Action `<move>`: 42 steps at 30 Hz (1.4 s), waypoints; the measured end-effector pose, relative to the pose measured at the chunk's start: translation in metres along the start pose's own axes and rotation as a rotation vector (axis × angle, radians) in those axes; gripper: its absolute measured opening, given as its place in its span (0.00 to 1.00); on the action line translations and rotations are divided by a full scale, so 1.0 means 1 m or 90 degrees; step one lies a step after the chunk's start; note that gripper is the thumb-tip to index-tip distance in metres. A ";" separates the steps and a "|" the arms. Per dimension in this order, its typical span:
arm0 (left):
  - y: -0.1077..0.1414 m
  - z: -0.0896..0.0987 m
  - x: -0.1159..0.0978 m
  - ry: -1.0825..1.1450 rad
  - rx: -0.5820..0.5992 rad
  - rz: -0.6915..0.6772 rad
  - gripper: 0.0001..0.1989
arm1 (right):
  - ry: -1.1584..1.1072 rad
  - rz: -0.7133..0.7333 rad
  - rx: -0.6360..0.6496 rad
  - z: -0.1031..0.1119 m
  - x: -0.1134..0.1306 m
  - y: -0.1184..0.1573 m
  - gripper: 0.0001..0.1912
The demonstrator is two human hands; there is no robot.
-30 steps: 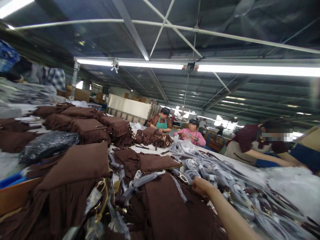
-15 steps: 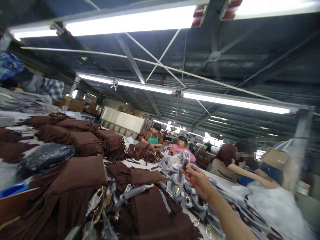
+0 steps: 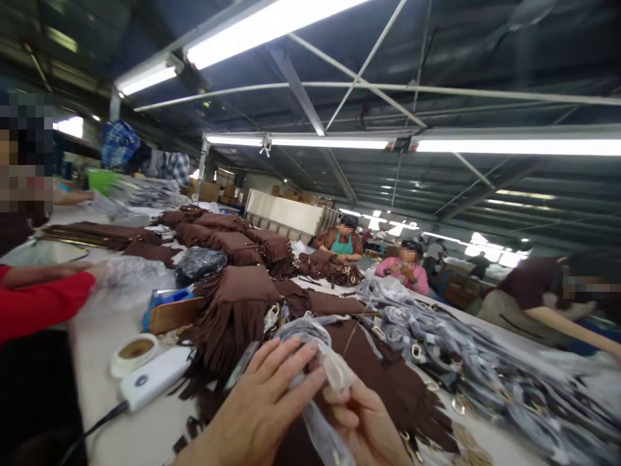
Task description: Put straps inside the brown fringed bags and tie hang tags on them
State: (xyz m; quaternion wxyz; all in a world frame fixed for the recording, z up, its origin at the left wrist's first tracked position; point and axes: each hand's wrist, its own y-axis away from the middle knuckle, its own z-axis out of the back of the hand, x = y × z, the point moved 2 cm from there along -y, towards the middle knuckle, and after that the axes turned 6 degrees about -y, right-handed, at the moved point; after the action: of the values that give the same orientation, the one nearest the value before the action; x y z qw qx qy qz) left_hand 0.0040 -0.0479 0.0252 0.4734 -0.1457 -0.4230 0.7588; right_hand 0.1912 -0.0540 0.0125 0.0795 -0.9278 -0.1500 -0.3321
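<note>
Near the bottom centre, my left hand lies over a wrapped strap coil, its fingers extended side by side. My right hand is beside it with curled fingers, pinching the translucent plastic wrapping of the coil. Both hands are above a brown fringed bag. Another brown fringed bag lies beyond my left hand. To the right spreads a heap of plastic-wrapped straps with gold-coloured metal clips.
On the table at left are a white corded device, a tape roll and a brown-and-blue box. A person's red sleeve reaches in from the left. Other people sit or lean farther back and right.
The view has turned left and down. My right hand has come back from the strap heap with a wrapped strap, and my left hand has come into view over it.
</note>
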 end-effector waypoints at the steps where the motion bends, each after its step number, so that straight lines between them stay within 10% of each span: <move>1: 0.001 0.003 -0.001 -0.025 0.026 -0.027 0.28 | -0.027 -0.026 0.006 0.000 -0.012 -0.003 0.15; 8: 0.022 0.007 -0.012 0.003 0.020 -0.013 0.14 | -0.125 -0.036 -0.014 0.007 -0.063 -0.022 0.17; 13: 0.023 0.003 -0.021 0.226 0.039 0.173 0.09 | -0.102 -0.022 -0.054 0.007 -0.070 -0.009 0.19; 19: 0.023 -0.018 -0.006 0.543 0.090 0.536 0.10 | 0.259 -0.124 -0.062 0.032 -0.053 0.004 0.23; 22: 0.025 -0.035 0.003 0.696 0.051 0.613 0.10 | 0.389 -0.021 -0.099 0.045 -0.034 0.000 0.25; 28: 0.029 -0.056 -0.005 0.717 0.019 0.638 0.14 | 0.492 0.231 -0.176 0.023 -0.011 0.008 0.40; 35: 0.029 -0.060 -0.020 0.687 0.044 0.583 0.29 | 0.674 0.381 -0.215 0.028 0.004 0.013 0.22; 42: 0.019 -0.042 -0.029 0.716 0.088 0.562 0.19 | 0.734 0.360 -0.116 0.006 0.003 0.015 0.12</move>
State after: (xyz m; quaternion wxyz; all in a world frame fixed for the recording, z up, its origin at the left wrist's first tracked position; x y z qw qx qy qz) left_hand 0.0340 -0.0549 -0.0200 0.2769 -0.6415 0.0325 0.7147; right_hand 0.2024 -0.0658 0.0090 0.1528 -0.6075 0.1957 -0.7545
